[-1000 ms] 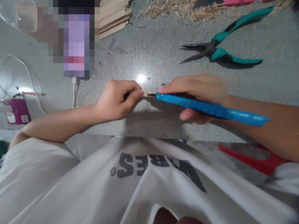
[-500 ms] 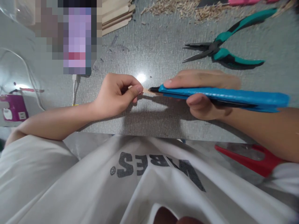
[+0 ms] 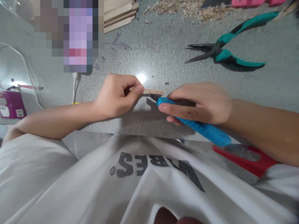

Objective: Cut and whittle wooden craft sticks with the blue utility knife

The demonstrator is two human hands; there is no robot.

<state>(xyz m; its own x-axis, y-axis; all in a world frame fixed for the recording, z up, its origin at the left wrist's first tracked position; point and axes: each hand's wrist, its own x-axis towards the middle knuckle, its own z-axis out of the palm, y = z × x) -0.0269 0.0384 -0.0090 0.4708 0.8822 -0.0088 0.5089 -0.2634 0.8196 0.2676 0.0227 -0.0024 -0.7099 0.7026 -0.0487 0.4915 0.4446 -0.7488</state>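
My left hand (image 3: 121, 95) pinches the left end of a small flat wooden stick (image 3: 155, 91) between thumb and fingers, just above the table. Closed around a blue utility knife (image 3: 198, 127) is my right hand (image 3: 201, 102). The knife's dark blade tip lies against the near edge of the stick, or very close to it. Its blue handle slants down to the right, toward the table's front edge. Part of the stick is hidden inside my left fingers.
Teal-handled needle-nose pliers (image 3: 216, 49) lie open at the right. Wood shavings (image 3: 177, 7) and flat wooden sticks (image 3: 120, 15) are at the back. A cable (image 3: 74, 88) runs from a blurred-out device. A purple box (image 3: 12, 104) sits at the left, a red chair (image 3: 254, 166) below right.
My right hand has turned over and lowered the knife's handle end toward me. The blade has shifted to the stick's near side, and more of the stick shows. My left hand stays nearly in place.
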